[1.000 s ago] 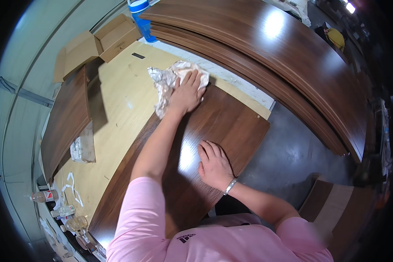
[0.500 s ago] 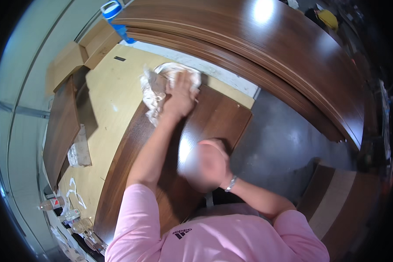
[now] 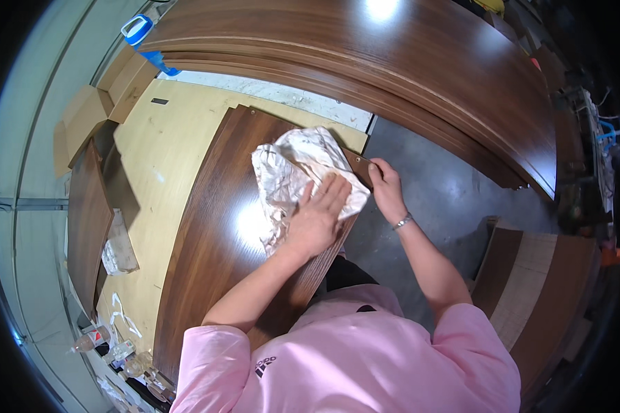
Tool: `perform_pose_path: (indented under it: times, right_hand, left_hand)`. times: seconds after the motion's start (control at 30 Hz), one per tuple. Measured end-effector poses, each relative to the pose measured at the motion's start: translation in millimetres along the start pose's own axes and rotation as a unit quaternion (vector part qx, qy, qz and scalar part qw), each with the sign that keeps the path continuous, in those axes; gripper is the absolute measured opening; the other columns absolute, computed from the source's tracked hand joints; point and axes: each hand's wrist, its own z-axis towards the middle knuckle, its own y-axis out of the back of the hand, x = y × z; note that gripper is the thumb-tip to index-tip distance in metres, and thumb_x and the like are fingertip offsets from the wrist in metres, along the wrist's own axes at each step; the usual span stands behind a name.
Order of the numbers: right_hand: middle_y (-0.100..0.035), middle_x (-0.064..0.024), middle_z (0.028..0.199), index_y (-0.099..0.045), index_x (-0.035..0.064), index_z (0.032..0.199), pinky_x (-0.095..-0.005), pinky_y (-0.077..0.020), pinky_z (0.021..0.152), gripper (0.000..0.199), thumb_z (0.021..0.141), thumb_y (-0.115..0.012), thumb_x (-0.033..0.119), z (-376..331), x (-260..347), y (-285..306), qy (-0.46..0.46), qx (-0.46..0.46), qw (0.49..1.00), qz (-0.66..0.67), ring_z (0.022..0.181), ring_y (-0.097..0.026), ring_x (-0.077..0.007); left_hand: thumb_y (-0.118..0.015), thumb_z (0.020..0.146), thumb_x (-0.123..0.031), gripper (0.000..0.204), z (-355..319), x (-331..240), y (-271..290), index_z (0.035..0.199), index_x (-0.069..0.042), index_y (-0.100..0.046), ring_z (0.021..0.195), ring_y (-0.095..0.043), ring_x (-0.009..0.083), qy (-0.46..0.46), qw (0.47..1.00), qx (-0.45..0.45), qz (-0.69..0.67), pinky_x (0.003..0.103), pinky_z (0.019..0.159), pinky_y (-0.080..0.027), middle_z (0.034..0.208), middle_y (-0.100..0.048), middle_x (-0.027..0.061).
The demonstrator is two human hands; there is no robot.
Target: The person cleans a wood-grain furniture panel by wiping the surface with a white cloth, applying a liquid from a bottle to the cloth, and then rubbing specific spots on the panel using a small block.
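Note:
A dark brown wood-grain board [image 3: 217, 227] lies slantwise before me, with at least one more panel edge showing under its far left side. My left hand [image 3: 318, 215] presses flat on a crumpled white cloth [image 3: 300, 155] with dark marks, fingers stretched over it. The cloth covers part of the board's far right end. At that end's right corner, my right hand [image 3: 387, 184] pinches the board's edge, thumb on top; the fingers beneath are partly hidden. A small round fitting shows near this corner.
Brown panels [image 3: 434, 62] are stacked across the far side. A blue bottle [image 3: 138, 31] stands by an open cardboard box [image 3: 83, 117], far left. A brown panel [image 3: 89, 227] leans at left above plastic bottles [image 3: 93, 339]. Grey floor [image 3: 427, 165] and a brown-and-pale panel [image 3: 530, 282] are at right.
My left hand and the cloth have moved right and nearer across the board. My right hand, blurred above the board before, has moved out to its right corner and taken hold.

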Motion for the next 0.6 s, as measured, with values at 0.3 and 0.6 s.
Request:
perform_pose_path:
  times: [0.3, 0.6]
  right_hand:
    - [-0.057, -0.0118, 0.113, -0.062, 0.0062, 0.103, -0.0415, -0.0394, 0.091, 0.016, 0.097, -0.05, 0.015, 34.0, 2.1, -28.2, 0.126, -0.031, 0.986, -0.101, 0.102, -0.048, -0.0326]
    - [-0.063, -0.0082, 0.093, -0.064, 0.0074, 0.091, -0.0418, -0.0446, 0.079, 0.015, 0.095, -0.054, 0.018, 59.3, -7.2, -23.5, 0.2, 0.065, 0.972, -0.11, 0.09, -0.053, -0.0321]
  left_hand:
    - [-0.062, 0.091, -0.023, 0.062, 48.9, 79.3, 19.8, 0.147, -0.008, -0.04, 0.146, -0.032, 0.0297, 0.133, 0.982, -0.073, 0.109, 0.058, 0.116, -0.025, 0.156, -0.036, 0.0132]
    - [-0.073, 0.077, -0.018, 0.074, -9.9, 17.1, -0.8, 0.145, -0.008, -0.046, 0.144, -0.038, 0.0309, -0.033, 0.998, 0.052, -0.016, 0.054, 0.116, -0.023, 0.151, -0.044, 0.014]
